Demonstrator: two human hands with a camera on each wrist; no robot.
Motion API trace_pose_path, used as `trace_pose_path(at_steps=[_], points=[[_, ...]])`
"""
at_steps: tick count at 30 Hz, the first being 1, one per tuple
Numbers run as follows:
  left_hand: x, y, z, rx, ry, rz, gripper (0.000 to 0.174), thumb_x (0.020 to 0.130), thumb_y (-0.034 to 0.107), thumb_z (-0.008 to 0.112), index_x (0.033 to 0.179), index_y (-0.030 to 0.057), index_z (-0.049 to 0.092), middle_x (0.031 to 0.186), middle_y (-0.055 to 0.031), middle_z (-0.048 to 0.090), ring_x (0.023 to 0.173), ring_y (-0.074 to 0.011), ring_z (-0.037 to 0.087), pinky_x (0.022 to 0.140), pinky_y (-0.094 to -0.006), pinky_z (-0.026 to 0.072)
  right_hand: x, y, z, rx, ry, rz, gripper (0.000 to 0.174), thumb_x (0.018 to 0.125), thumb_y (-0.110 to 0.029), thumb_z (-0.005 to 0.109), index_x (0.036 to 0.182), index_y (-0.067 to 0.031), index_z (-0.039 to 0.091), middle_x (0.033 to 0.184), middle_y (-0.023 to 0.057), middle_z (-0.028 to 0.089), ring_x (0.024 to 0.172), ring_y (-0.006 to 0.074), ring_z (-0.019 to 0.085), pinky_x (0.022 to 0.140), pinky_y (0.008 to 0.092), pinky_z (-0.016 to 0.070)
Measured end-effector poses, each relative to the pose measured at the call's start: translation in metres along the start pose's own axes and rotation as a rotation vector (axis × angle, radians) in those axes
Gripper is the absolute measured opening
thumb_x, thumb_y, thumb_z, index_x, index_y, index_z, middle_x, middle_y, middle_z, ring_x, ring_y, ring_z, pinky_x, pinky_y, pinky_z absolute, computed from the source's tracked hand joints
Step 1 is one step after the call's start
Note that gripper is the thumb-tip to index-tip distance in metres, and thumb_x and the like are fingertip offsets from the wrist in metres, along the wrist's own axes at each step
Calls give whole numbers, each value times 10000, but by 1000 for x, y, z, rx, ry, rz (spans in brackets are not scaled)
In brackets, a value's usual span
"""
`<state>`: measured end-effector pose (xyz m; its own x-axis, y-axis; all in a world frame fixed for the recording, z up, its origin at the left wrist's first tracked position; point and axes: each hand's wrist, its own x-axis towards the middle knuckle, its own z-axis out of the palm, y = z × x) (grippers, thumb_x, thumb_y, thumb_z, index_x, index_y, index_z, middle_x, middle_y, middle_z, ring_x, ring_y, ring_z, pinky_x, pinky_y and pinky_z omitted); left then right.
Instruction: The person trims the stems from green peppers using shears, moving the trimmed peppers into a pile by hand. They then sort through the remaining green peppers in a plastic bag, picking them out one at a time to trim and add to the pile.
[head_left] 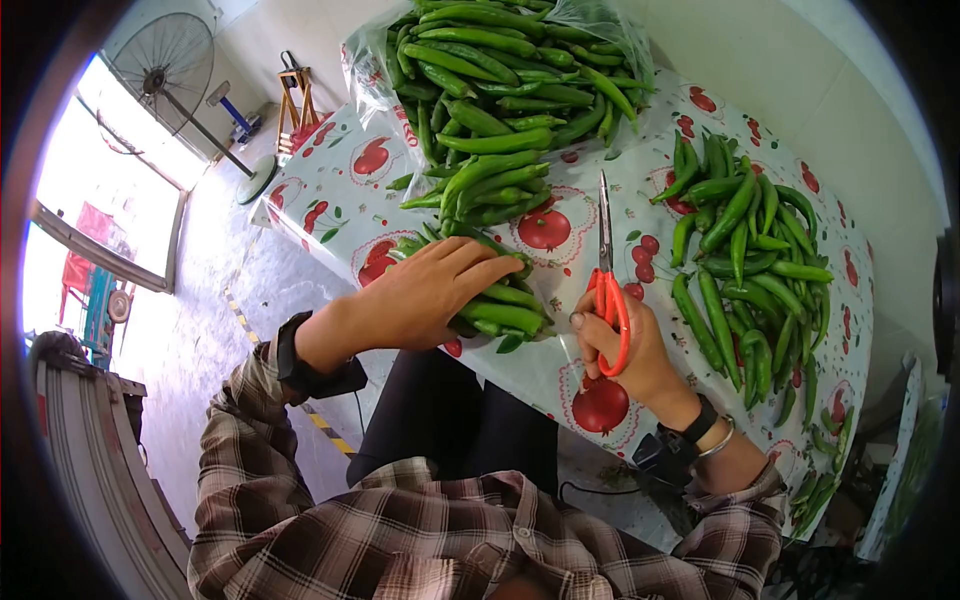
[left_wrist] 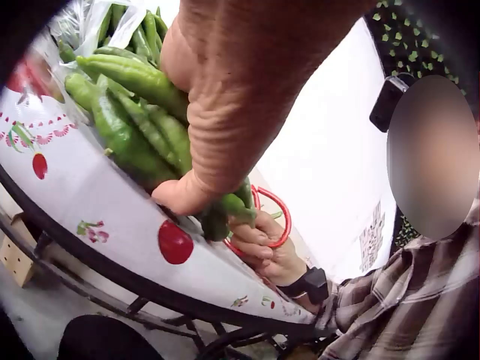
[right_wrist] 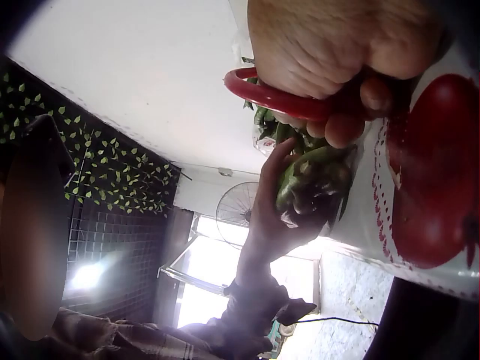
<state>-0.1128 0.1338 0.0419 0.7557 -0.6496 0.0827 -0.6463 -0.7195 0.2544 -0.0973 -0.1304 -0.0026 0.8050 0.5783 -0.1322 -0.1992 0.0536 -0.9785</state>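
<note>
My left hand (head_left: 425,295) grips a bunch of long green chili peppers (head_left: 508,316) at the table's front edge. In the left wrist view its thumb presses against the near side of the same peppers (left_wrist: 127,139), and part of the bunch is hidden under the palm. Just to the right, my right hand (head_left: 645,365) holds scissors (head_left: 612,300) by their red handles, the blades together and pointing away from me. In the right wrist view a red handle loop (right_wrist: 274,101) sticks out beside the fingers, and the left hand (right_wrist: 266,217) shows behind with the bunch.
A clear plastic bag (head_left: 365,75) spills a large heap of green peppers (head_left: 500,75) at the back of the table. Another pile of peppers (head_left: 750,260) lies on the right. A fruit-patterned cloth (head_left: 335,165) covers the table. A standing fan (head_left: 155,80) is on the floor, far left.
</note>
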Motion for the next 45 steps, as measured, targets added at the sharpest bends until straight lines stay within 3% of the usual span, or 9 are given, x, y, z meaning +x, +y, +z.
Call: trace_pose_path(at_steps=[4,11,17,20,27,34,40,45], points=[[6,-5,2,4,6,24,773,666,115,774,1353,116,420,1298,-172,462,1228,-356,470,1052,-418,380,0,-2,0,-10,-1,-1,144,923,-136,589,931,-15,512,608,27,526,457,82,489,444,220,419],[23,-12,-9,-99,-81,4,839,635,144,787,1376,114,395,1334,-198,464,1265,-382,436,1082,-427,355,0,-1,0,-9,1,6,151,926,-142,590,930,-13,511,614,27,528,457,81,489,441,217,418],[22,-11,-11,-134,-231,-83,804,650,167,785,1359,108,409,1213,-161,541,1151,-353,514,979,-442,416,0,0,0,14,0,-11,156,926,-146,595,927,-16,508,617,30,529,460,81,492,440,218,417],[9,-10,0,-122,-28,15,668,661,178,785,1253,117,481,1127,-118,565,1046,-341,558,915,-434,441,0,1,-2,18,-18,-24,152,926,-143,593,927,-18,506,616,29,529,461,83,496,444,219,418],[-13,4,4,71,100,70,628,667,184,785,1227,149,501,1141,-95,547,1072,-306,552,882,-432,447,-1,-1,-1,-3,-8,-25,137,920,-124,587,927,-14,505,622,32,533,463,86,498,441,224,423],[-18,17,-48,139,232,92,611,678,199,780,1221,157,502,1161,-104,546,1095,-304,547,892,-442,440,-1,-4,0,-64,34,3,154,902,-137,558,904,12,520,573,34,520,441,97,487,440,252,456],[11,-15,-88,266,379,89,626,613,106,793,1176,138,522,1131,-82,565,1065,-298,571,872,-408,462,-1,-3,0,-40,26,2,152,899,-138,557,891,8,518,582,37,525,448,93,492,444,256,454],[71,-69,-128,398,469,77,586,682,165,776,1199,103,507,1167,-116,574,1078,-326,574,920,-419,460,-2,-7,-1,-35,-2,27,117,917,-111,559,915,-7,504,612,37,537,462,90,505,442,236,429]])
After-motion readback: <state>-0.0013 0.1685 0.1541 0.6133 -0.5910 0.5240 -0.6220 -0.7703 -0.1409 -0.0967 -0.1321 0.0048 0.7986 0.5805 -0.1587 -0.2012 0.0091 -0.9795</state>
